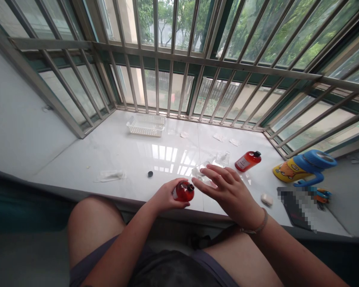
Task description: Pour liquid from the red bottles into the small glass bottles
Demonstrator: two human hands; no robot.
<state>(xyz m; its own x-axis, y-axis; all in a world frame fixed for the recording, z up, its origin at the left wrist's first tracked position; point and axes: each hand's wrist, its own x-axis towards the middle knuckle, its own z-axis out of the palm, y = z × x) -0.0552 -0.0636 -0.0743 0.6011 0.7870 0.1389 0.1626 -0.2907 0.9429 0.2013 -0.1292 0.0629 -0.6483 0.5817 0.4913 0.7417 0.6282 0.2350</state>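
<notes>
My left hand (169, 195) is wrapped around a bottle of red liquid (184, 192), tilted toward the right. Its narrow dark neck has no cap over it. Just right of that neck, my right hand (224, 189) hovers with fingers stretched and apart. Crumpled clear plastic (200, 171) lies by its fingertips; whether they touch it I cannot tell. Left of the held bottle, a small black cap (150, 174) sits on the white ledge (167, 159). A second red bottle (247, 161), with a black cap on, is beyond my right hand.
A white perforated basket (146, 126) stands near the window bars (179, 57). Clear packaging (110, 175) lies at the left. To the right are a blue-and-yellow flask (302, 167), a small white case (267, 199) and a dark flat object (294, 209). Small wrappers (219, 137) lie farther back.
</notes>
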